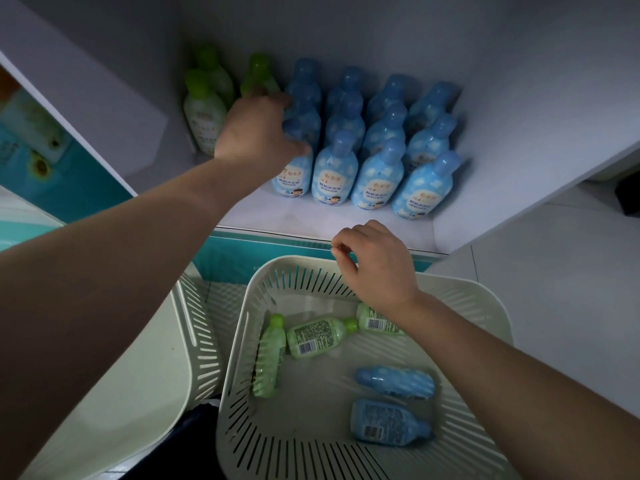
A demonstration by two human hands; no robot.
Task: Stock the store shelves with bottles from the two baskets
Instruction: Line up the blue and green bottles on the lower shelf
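Blue bottles stand in rows across the shelf; green bottles upright at its back-left corner; three loose green bottles, two loose blue bottles lie flat in the basket.

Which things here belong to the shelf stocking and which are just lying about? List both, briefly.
Job: shelf, standing blue bottles, standing green bottles, slatted basket, its three green bottles, its two blue bottles, second basket, left hand, right hand.
Lying about: dark object at far right, stained teal panel at left.
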